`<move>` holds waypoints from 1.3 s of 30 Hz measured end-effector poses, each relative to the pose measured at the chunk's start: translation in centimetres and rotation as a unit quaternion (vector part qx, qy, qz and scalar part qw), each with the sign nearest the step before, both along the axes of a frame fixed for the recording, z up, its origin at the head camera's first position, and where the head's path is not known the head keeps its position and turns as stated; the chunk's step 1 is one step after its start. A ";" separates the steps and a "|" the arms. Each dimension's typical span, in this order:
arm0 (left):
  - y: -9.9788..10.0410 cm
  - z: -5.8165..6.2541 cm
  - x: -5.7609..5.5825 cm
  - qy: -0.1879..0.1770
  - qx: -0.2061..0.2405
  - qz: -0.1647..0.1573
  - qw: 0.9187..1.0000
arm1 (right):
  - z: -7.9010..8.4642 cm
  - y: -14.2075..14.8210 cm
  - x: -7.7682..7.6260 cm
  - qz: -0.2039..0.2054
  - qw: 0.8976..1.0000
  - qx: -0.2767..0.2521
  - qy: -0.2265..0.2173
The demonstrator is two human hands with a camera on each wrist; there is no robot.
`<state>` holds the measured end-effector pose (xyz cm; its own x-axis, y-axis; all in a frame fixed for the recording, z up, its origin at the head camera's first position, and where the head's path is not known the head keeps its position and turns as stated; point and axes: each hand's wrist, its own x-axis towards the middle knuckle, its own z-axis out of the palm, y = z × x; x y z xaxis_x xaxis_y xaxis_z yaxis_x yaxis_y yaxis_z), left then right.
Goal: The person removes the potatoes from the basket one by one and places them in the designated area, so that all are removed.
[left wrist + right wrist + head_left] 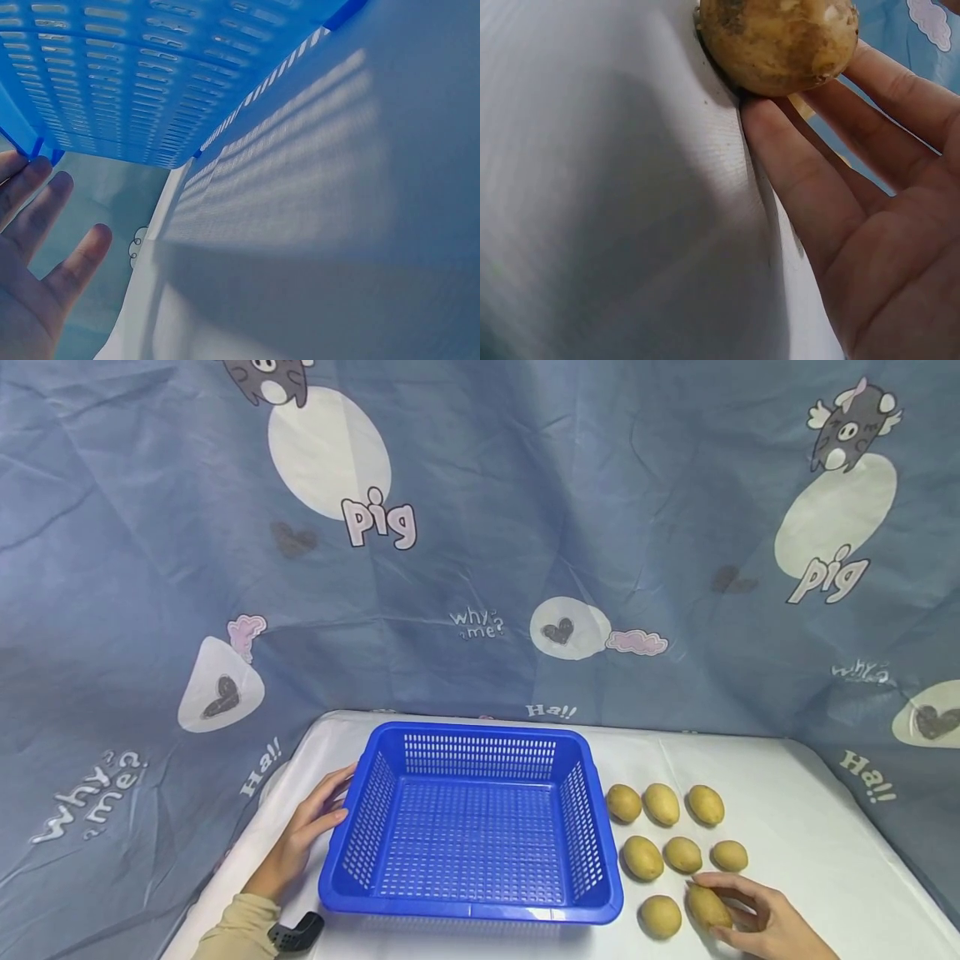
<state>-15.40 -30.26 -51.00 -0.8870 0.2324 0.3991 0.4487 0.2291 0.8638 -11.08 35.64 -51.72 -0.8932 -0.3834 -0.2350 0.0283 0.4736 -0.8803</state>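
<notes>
A blue plastic basket with slotted walls stands on the white table, and nothing lies inside it. My left hand is at its left rim; in the left wrist view the fingers are spread, with the upper fingertips touching the rim. To the right of the basket, my right hand holds a potato between thumb and fingers. The right wrist view shows this potato close up, at the tabletop, with fingertips against its lower side. Another potato lies just left of it.
Several more potatoes lie in loose rows right of the basket, among them one close to its wall. A dark strap-like object shows by the left sleeve. Behind the white table hangs a blue printed curtain.
</notes>
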 end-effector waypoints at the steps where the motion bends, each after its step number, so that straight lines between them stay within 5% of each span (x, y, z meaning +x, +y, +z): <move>1: 0.0 0.0 0.0 -0.001 -0.001 0.003 1.000 | 0.0 0.0 0.0 0.001 1.000 -0.001 0.009; 9: 0.0 0.0 0.0 -0.001 0.000 0.002 1.000 | -0.1 -0.1 0.0 -0.017 1.000 0.010 0.019; 16: 0.0 0.0 0.0 0.001 0.003 -0.005 1.000 | -0.2 0.0 0.3 -0.004 0.997 -0.001 0.082; 23: -0.1 0.2 -0.1 -0.018 0.003 -0.007 1.000 | -0.1 -0.1 0.1 -0.015 0.997 0.025 0.065; 30: -0.2 0.2 -0.1 -0.020 0.001 -0.008 1.000 | -0.4 -0.3 0.4 -0.011 0.992 -0.004 0.127; 39: -0.2 0.2 -0.1 -0.025 -0.004 -0.004 1.000 | -0.1 -0.4 0.4 -0.038 0.995 0.004 0.093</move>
<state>-15.52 -30.45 -50.79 -0.9041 0.2422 0.3521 0.4066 0.2337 0.8832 -10.68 35.28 -51.87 -0.9475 -0.3126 -0.0667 -0.0985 0.4839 -0.8695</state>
